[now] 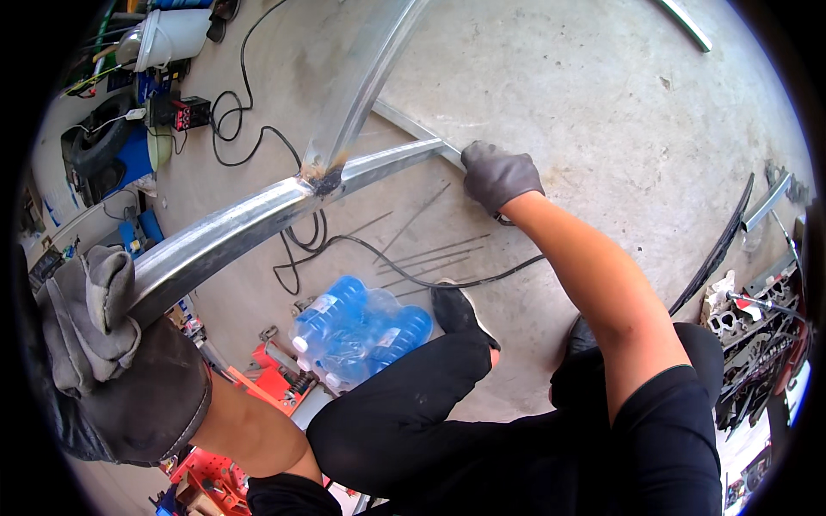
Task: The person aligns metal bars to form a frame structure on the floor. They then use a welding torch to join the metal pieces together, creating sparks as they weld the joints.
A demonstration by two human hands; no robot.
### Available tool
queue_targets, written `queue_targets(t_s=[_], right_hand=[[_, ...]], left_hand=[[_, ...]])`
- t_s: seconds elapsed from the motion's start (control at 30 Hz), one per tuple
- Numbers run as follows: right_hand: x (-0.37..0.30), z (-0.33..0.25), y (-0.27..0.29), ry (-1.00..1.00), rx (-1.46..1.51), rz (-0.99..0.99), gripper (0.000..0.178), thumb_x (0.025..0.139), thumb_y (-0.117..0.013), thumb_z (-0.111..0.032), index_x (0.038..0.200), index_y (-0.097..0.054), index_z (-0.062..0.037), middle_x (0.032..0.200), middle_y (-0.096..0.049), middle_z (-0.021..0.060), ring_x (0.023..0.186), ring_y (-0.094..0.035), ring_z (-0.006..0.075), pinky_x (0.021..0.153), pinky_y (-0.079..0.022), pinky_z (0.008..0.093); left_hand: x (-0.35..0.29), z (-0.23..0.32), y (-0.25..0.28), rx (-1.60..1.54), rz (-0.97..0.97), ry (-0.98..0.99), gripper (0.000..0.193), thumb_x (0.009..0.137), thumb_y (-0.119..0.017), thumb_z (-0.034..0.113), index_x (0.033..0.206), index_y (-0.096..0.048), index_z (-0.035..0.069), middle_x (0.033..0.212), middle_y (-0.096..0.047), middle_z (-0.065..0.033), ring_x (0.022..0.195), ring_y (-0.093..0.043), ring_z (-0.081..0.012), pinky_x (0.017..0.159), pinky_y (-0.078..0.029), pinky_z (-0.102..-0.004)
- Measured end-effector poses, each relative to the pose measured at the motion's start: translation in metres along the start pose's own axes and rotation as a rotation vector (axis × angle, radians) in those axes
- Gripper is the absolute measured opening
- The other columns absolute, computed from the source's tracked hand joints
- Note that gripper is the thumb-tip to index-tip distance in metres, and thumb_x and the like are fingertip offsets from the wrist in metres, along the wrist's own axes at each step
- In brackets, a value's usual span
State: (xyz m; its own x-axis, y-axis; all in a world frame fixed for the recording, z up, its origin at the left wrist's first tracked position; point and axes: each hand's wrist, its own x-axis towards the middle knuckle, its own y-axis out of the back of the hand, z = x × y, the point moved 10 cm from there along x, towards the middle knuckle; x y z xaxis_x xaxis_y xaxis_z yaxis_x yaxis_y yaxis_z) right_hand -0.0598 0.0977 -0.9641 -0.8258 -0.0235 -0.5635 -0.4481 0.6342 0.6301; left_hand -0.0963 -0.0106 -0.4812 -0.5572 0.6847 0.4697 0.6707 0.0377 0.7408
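Note:
A curved silvery metal tube (232, 225) crosses the left half in front of me. Another curved tube (366, 82) meets it at a dark, scorched joint (325, 181) and rises toward the top. My left hand (90, 318), in a thick grey work glove with a dark cuff, is closed around the tube's near left end. The tube's far right end touches a thin straight metal bar (404, 120). This bar runs into my right hand (501, 176), gloved in dark grey and closed like a fist on its end. The right fingertips are hidden.
Blue plastic-wrapped bottles (361, 331) and several thin rods (430, 251) lie near my feet. A black cable (387, 273) loops across the concrete toward a small black-and-red machine (191, 113). A white bucket (172, 39) stands far left; tools and scrap metal (757, 318) crowd the right.

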Motion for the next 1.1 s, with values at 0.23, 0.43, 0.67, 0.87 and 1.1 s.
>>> queue_targets(t_s=[0.23, 0.43, 0.67, 0.87, 1.1], right_hand=[[0.003, 0.004, -0.002, -0.028, 0.027, 0.002, 0.030, 0.102, -0.046, -0.015, 0.121, -0.068, -0.0102, 0.125, -0.074, 0.0156, 0.115, -0.074, 0.0349, 0.100, -0.055, 0.0473], [0.006, 0.004, -0.004, -0.009, 0.063, -0.004, 0.030, 0.102, -0.046, -0.015, 0.122, -0.068, -0.0099, 0.127, -0.073, 0.0154, 0.116, -0.073, 0.0346, 0.099, -0.056, 0.0481], [0.005, 0.007, -0.005, -0.012, 0.079, 0.014, 0.030, 0.102, -0.045, -0.015, 0.121, -0.068, -0.0090, 0.125, -0.074, 0.0166, 0.115, -0.074, 0.0350, 0.098, -0.056, 0.0485], [0.002, 0.007, -0.001, -0.005, 0.078, -0.011, 0.030, 0.103, -0.045, -0.015, 0.121, -0.068, -0.0082, 0.126, -0.074, 0.0162, 0.116, -0.074, 0.0346, 0.099, -0.056, 0.0478], [0.004, 0.011, -0.002, -0.034, 0.101, -0.044, 0.028, 0.101, -0.056, -0.023, 0.122, -0.067, -0.0081, 0.126, -0.074, 0.0156, 0.115, -0.074, 0.0335, 0.097, -0.057, 0.0457]], left_hand=[[0.001, 0.012, 0.000, 0.096, -0.025, -0.088, 0.025, 0.112, -0.046, 0.020, 0.089, -0.053, 0.012, 0.077, -0.051, -0.0007, 0.072, -0.053, -0.0172, 0.078, -0.047, -0.0297], [0.005, 0.022, 0.000, 0.172, -0.040, -0.166, 0.026, 0.112, -0.046, 0.020, 0.087, -0.052, 0.012, 0.076, -0.050, -0.0006, 0.071, -0.054, -0.0172, 0.078, -0.048, -0.0293], [0.009, 0.029, -0.002, 0.217, -0.053, -0.232, 0.028, 0.111, -0.047, 0.020, 0.085, -0.051, 0.013, 0.075, -0.050, -0.0005, 0.070, -0.055, -0.0172, 0.078, -0.049, -0.0289], [0.011, 0.038, -0.003, 0.261, -0.066, -0.296, 0.030, 0.111, -0.048, 0.021, 0.083, -0.050, 0.014, 0.074, -0.050, -0.0004, 0.069, -0.055, -0.0172, 0.078, -0.050, -0.0285], [0.010, 0.044, -0.004, 0.275, -0.080, -0.331, 0.032, 0.111, -0.047, 0.019, 0.080, -0.049, 0.014, 0.073, -0.050, -0.0005, 0.068, -0.055, -0.0171, 0.077, -0.050, -0.0279]])
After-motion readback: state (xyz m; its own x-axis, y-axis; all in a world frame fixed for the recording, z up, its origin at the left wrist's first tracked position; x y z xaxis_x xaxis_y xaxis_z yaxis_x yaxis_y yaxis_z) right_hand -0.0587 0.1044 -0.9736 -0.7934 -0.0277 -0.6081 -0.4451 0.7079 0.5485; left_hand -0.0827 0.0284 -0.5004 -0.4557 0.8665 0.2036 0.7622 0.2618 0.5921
